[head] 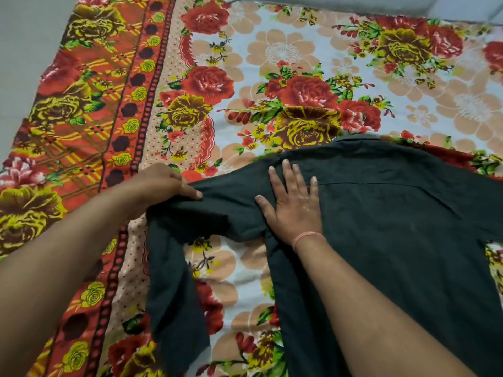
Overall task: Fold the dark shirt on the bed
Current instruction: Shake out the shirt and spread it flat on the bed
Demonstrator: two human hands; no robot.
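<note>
The dark shirt lies spread back-up on the bed, its collar at the far edge and its body running to the right and bottom of the view. Its left sleeve bends at the elbow and hangs down toward me. My left hand is closed on the sleeve's upper fold, pinching the cloth between thumb and fingers. My right hand rests flat on the shirt's left shoulder, fingers spread, palm down. A thin pink thread circles that wrist.
A floral bedsheet in red, yellow and peach covers the bed, with an orange patterned border along the left. Pale floor or wall shows beyond the left edge and along the top.
</note>
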